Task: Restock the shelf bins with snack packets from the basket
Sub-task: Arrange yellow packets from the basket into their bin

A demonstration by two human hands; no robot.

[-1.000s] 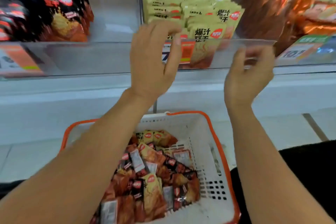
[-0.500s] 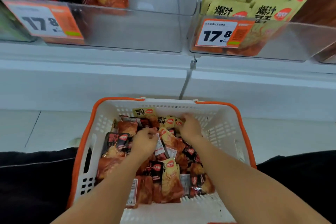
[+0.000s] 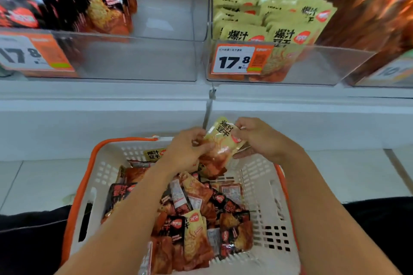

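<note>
A white basket [image 3: 271, 187] with an orange rim stands in front of me, holding several yellow and black snack packets [image 3: 194, 219]. Above its far edge my left hand [image 3: 186, 152] and my right hand [image 3: 261, 138] both hold a small bunch of yellow packets [image 3: 223, 140], the left gripping the lower left side, the right pinching the upper right corner. Up on the shelf a clear bin [image 3: 312, 65] holds yellow packets [image 3: 263, 20] of the same kind. The clear bin to its left [image 3: 125, 60] holds black packets [image 3: 67, 0] on its left side.
Orange price tags reading 17.8 hang on the bin fronts [image 3: 241, 60]. A third bin with orange-brown packets [image 3: 375, 11] is at the far right. A white shelf ledge [image 3: 111, 118] runs below the bins. Pale floor tiles [image 3: 40, 181] flank the basket.
My hands went from the yellow bin's front down into the basket, dug among the packets, and now rise holding yellow packets above the basket's far edge.
</note>
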